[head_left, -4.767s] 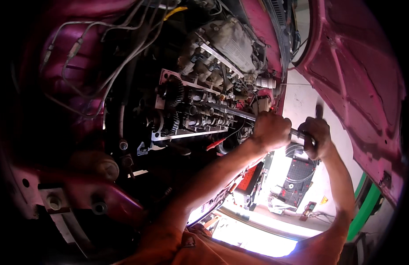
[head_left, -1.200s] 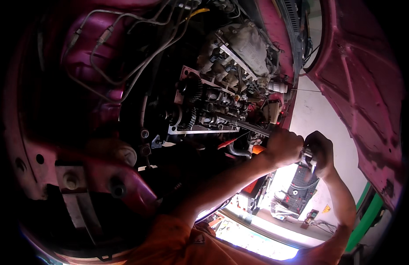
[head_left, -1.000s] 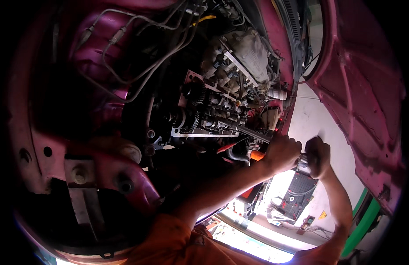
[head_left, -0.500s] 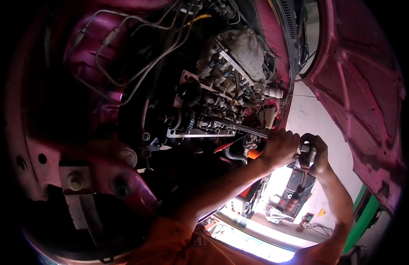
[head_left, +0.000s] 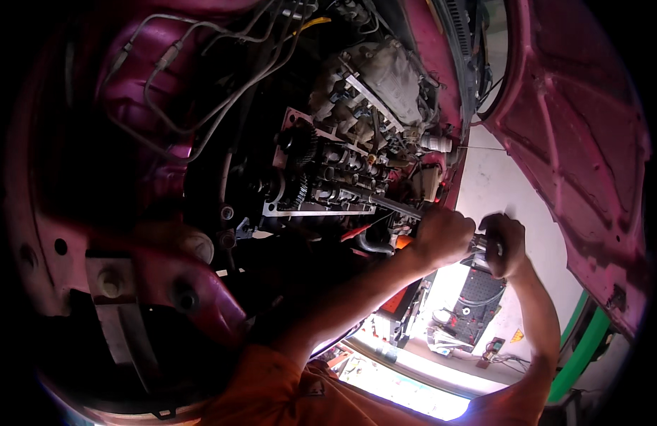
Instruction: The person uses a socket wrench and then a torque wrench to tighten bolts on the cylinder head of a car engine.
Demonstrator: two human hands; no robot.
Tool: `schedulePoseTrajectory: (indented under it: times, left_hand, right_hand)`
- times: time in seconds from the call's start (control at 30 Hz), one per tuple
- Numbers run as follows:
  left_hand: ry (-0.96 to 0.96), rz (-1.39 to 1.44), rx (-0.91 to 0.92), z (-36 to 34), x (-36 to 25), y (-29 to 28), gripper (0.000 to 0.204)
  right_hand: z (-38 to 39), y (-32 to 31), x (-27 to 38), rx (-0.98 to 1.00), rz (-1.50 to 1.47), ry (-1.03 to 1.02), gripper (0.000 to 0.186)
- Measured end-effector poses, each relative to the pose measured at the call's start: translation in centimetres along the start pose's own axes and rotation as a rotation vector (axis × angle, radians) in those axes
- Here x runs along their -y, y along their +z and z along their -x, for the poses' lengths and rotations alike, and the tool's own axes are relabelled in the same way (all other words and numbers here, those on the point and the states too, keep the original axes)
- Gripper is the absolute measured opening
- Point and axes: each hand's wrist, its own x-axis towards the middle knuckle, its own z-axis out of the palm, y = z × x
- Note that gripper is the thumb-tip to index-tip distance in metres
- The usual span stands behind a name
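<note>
My left hand is closed around a long steel extension bar. The bar reaches left into the open engine top, among camshaft lobes beside two dark toothed gears. Just right of it, my right hand grips the driving tool at the bar's outer end; that tool is mostly hidden by the fingers. A red clamp lies below the bar, near a black hose.
Pink bodywork surrounds the engine, with metal pipes at upper left and the intake manifold behind. The raised hood stands at right, a green post below it. A black tool case shows beyond my hands.
Compared with 4.8 seconds earlier, bar and hands sit lower against the engine. The tool's handle, seen pointing down half a second ago, has swung out of clear sight behind my right hand.
</note>
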Motion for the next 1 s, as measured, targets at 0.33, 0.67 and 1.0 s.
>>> schedulePoseTrajectory:
  times: [0.33, 0.67, 1.0]
  left_hand:
    - [0.064, -0.257, -0.487, 0.9, 1.9, 0.4, 0.015]
    - [0.052, -0.115, -0.458, 0.0, 2.4, 1.0, 0.014]
    - [0.054, -0.121, -0.483, -0.3, 2.2, 0.4, 0.008]
  right_hand:
    - [-1.7, 1.9, -0.4, -0.020, -0.679, 0.678, 0.021]
    - [-0.3, 2.4, -1.0, 0.028, -0.920, 0.634, 0.031]
    - [-1.1, 2.9, -1.1, -0.109, -0.739, 0.688, 0.020]
